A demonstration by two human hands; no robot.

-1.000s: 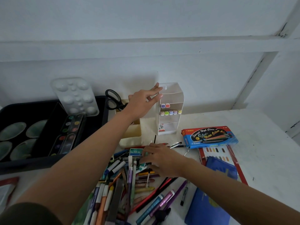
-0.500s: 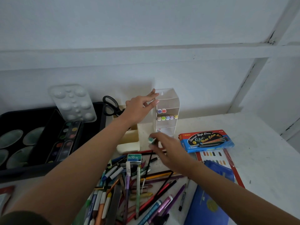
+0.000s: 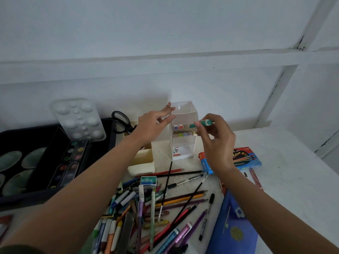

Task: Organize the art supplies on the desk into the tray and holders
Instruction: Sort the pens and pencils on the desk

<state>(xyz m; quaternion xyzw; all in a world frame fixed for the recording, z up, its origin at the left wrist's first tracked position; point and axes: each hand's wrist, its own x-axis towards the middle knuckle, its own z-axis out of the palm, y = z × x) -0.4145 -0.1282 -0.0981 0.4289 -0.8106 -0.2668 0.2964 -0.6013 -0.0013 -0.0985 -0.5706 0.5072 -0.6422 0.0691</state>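
The black plastic tray (image 3: 22, 198) at far left already carries shallow round dishes (image 3: 11, 160), a long watercolour pan set (image 3: 70, 162) and a white moulded palette (image 3: 78, 120) with domed wells, propped upright. Black-handled scissors (image 3: 120, 123) stand in the cream plastic holder (image 3: 141, 162) beside it.

Most of the sorting looks undone. A loose heap of pencils, pens and markers (image 3: 156, 208), slim wooden and plastic shafts crossing every way, lies on the pale desk (image 3: 293, 171) with a small staples box (image 3: 148, 180) at its far edge.

The left grip (image 3: 152, 125) is released, fingers laid fairly straight against the left wall of the clear acrylic marker holder (image 3: 185, 114). This tall, thin-shelved box holds two square-capped markers in one row and several below; its lower shelves are nearly bare.

The right grip (image 3: 216, 143) pinches a green marker (image 3: 200, 123), held level at the upper row; whether its tip is inside I cannot tell.

Further right, a glossy blue box of colour pens (image 3: 245, 160) and a blue folder (image 3: 234, 226) lie unsorted.
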